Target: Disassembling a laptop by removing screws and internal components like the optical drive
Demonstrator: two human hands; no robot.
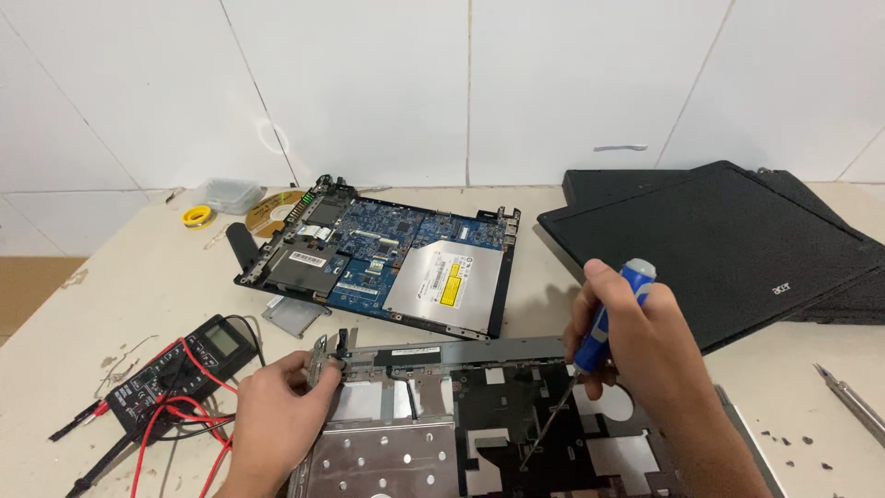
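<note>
The laptop palmrest frame [433,433] lies underside up at the near edge of the workbench [157,277], directly below the camera. It is a thin plastic shell with metal shielding plates and large cut-outs; it should be light but apt to flex and crack, so it is best taken by its stiffer rear bar or hinge corners rather than by the thin ribs.

The left hand [277,410] is curled closed on the frame's rear left hinge corner, pinning it down. The right hand [645,350] is wrapped shut around a blue-handled screwdriver [604,323], the shaft angled down into the frame's middle (the tip's exact seat cannot be made out).

Behind the frame sits the laptop base [383,254], with its blue board and silver optical drive exposed. A black laptop lid [728,240] lies to the right. A multimeter [180,364] with red and black leads rests to the left; a solder spool [197,216] sits near the wall, and a metal tool [853,401] lies at the right edge.
</note>
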